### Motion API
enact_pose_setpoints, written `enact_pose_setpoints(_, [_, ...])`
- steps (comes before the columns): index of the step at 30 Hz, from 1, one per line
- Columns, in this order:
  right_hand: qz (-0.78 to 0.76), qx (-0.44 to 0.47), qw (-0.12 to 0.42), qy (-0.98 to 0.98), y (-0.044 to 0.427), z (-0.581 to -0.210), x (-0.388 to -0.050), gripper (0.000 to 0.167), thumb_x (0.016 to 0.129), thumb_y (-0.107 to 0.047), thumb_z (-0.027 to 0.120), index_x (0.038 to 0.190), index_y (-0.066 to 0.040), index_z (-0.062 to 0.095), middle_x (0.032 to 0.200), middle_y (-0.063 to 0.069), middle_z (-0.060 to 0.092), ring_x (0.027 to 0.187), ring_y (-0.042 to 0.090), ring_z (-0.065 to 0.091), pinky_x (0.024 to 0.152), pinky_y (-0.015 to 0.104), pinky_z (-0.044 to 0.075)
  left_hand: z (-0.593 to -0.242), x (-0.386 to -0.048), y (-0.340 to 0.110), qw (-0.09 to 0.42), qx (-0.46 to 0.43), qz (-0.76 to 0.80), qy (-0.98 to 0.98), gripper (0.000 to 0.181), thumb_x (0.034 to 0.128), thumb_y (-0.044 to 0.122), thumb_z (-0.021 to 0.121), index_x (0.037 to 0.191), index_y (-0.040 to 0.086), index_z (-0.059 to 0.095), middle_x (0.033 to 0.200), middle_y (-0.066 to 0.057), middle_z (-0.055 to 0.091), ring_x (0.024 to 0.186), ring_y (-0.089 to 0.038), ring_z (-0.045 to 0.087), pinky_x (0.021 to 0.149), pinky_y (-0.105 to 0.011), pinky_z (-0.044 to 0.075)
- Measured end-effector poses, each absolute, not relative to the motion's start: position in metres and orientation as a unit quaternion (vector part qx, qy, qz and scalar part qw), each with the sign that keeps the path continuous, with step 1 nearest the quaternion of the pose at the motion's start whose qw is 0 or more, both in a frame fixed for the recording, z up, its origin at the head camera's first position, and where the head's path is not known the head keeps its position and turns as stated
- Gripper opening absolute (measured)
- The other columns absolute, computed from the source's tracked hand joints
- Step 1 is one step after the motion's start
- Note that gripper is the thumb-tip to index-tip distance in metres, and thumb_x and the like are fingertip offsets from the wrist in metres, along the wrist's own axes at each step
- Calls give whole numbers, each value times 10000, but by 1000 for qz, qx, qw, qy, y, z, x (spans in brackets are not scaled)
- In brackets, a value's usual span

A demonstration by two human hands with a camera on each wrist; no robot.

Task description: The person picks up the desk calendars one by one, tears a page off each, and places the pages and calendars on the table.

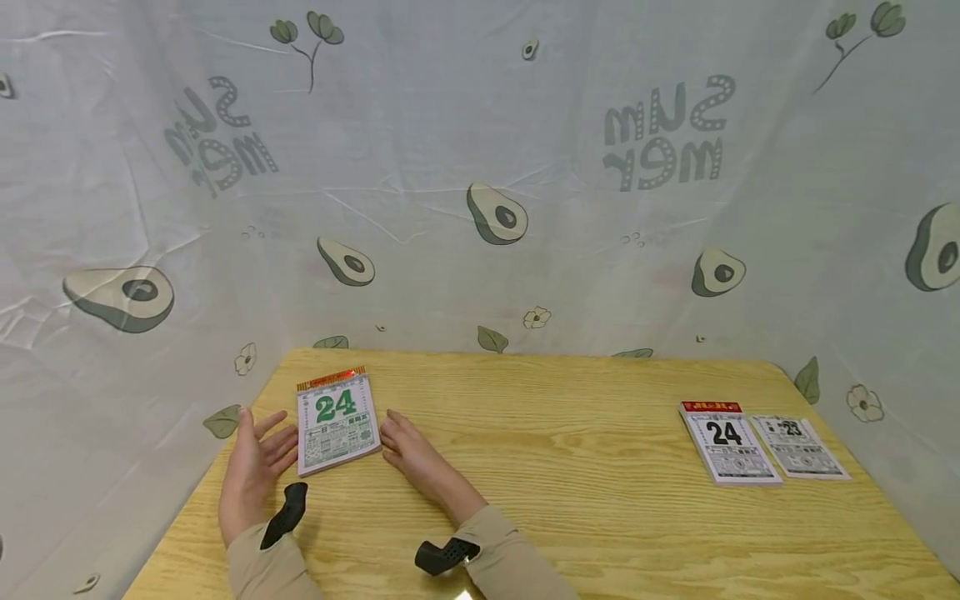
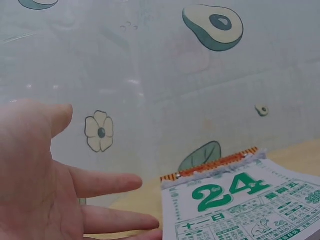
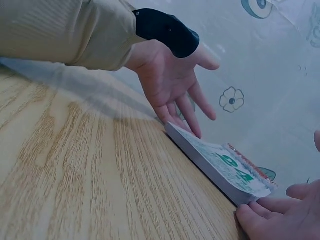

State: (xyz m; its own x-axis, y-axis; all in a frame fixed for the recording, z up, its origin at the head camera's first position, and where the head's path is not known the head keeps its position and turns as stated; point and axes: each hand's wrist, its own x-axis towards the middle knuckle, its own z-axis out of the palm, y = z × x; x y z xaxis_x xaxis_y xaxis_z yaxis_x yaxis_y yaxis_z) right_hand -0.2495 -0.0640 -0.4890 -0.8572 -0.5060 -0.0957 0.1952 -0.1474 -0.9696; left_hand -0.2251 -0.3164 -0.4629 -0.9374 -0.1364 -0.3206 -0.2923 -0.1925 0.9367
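A thick tear-off calendar pad point(image 1: 337, 425) with a green 24 and a red-and-gold top binding lies on the left part of the table, slightly turned. At its left edge is my left hand point(image 1: 255, 462), palm facing the pad, fingers spread and thumb raised. The left wrist view shows those fingertips point(image 2: 145, 222) at or very near the pad's side. My right hand point(image 1: 420, 458) has its fingertips against the pad's right edge. In the right wrist view the pad point(image 3: 215, 157) lies between both hands, its thick side facing the camera.
On the right of the wooden table point(image 1: 540, 467) lies a second calendar pad point(image 1: 727, 446) with a black 24 and red top. Beside it is a loose calendar sheet point(image 1: 802, 450) showing 23. A curtain point(image 1: 420, 150) printed with avocados hangs behind and along the sides.
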Motion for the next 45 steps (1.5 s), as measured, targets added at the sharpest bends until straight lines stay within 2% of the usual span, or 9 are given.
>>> enact_pose_setpoints(3, [-765,-115,242,585,-63,-491,-251,674,1057,-406,342,1555,-16,109,1582,260,211,1477,375,229,1189,491,237,-462,-228,-315,58,-171,754,631,1026,828,818,110,1574,113,104,1612,-213,115,1484,-339,213,1138,-355,361])
enact_pose_setpoints(10, [-786,-111,251,555,-60,-494,-250,706,1048,-420,367,1554,-8,96,1591,273,157,1489,389,168,1199,501,195,-459,-233,-312,72,-169,748,638,1046,840,808,130,1568,61,45,1610,-241,88,1476,-348,200,972,-226,431])
enact_pose_setpoints(13, [-796,-107,251,541,-58,-494,-248,668,1055,-370,371,1552,-7,111,1594,271,148,1492,388,156,1202,498,185,-458,-235,-309,71,-173,740,647,1051,843,804,156,1565,47,52,1606,-244,124,1463,-332,226,1057,-288,379])
enact_pose_setpoints(19, [-807,-101,250,526,-52,-494,-249,671,1052,-374,382,1550,-4,127,1590,276,158,1491,391,158,1203,493,187,-458,-240,-305,63,-181,721,666,1037,853,795,159,1562,40,105,1592,-240,205,1437,-314,288,1016,-261,425])
enact_pose_setpoints(23, [-810,-101,252,520,-51,-494,-250,715,1042,-433,378,1552,-8,114,1589,281,156,1493,389,155,1205,485,188,-458,-243,-303,60,-171,719,671,1037,860,787,172,1555,19,132,1594,-243,192,1461,-335,256,1182,-411,280])
enact_pose_setpoints(26, [-810,-105,254,518,-50,-494,-251,726,1041,-442,371,1553,-5,98,1590,285,145,1493,395,145,1205,488,184,-457,-244,-302,57,-168,714,677,1052,852,789,193,1545,-2,163,1597,-247,182,1467,-358,242,1210,-460,201])
enact_pose_setpoints(35, [-812,-97,260,513,-49,-498,-251,738,1032,-457,395,1559,-31,101,1600,256,153,1498,373,150,1207,479,183,-458,-243,-301,45,-186,700,688,1052,823,805,223,1550,44,198,1579,-232,259,1423,-332,338,1152,-401,328])
enact_pose_setpoints(40, [-811,-101,260,514,-49,-500,-252,748,1030,-459,401,1559,-28,94,1599,259,147,1499,374,146,1207,482,179,-460,-242,-303,34,-195,708,677,995,850,773,273,1550,68,217,1561,-217,310,1365,-263,424,949,-226,487])
enact_pose_setpoints(45, [-809,-102,262,517,-48,-501,-252,736,1036,-449,386,1558,-24,88,1598,263,146,1498,374,146,1207,481,180,-465,-243,-304,21,-208,722,660,822,965,609,356,1552,56,197,1550,-210,324,1179,-118,543,830,-150,517])
